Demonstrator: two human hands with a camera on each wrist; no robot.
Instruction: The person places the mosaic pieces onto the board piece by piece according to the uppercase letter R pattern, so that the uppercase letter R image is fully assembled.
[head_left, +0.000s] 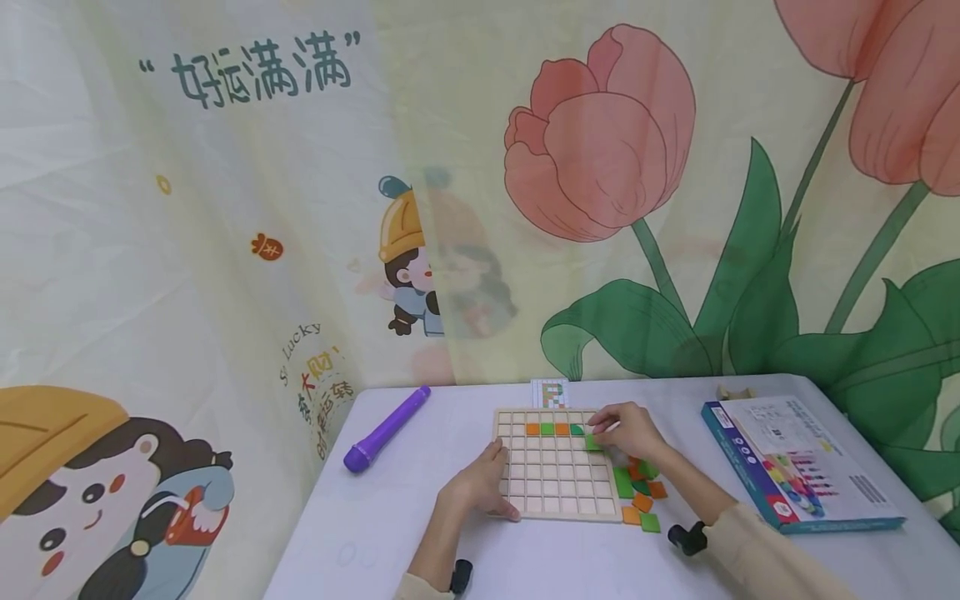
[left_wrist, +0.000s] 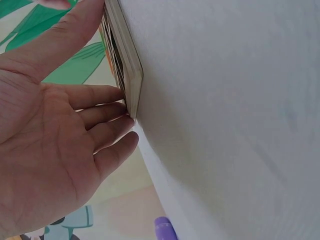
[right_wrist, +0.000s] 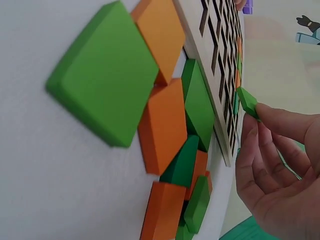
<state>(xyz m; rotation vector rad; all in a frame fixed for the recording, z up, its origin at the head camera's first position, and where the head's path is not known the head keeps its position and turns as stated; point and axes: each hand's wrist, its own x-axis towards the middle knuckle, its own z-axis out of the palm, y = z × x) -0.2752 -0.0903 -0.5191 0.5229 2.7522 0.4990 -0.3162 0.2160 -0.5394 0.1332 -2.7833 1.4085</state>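
A pale wooden grid board (head_left: 557, 514) lies on the white table, with orange, green and dark green tiles set along one upper row. My left hand (head_left: 474, 486) rests against the board's left side. In the left wrist view its fingers (left_wrist: 102, 112) look fairly straight, tips touching the board's edge. Over the board's upper right part, my right hand (head_left: 632, 431) pinches a green tile (right_wrist: 247, 102) between thumb and fingertips. Loose orange and green tiles (head_left: 642, 502) lie beside the board's right edge, partly under the right forearm; some overlap each other.
A purple microphone (head_left: 386, 430) lies at the table's left. On the right is a flat blue-edged box (head_left: 847, 492) with a printed sheet (head_left: 780, 425) on top. Behind the board is a small pattern card (head_left: 551, 393). Printed curtains (head_left: 465, 100) hang beyond the table.
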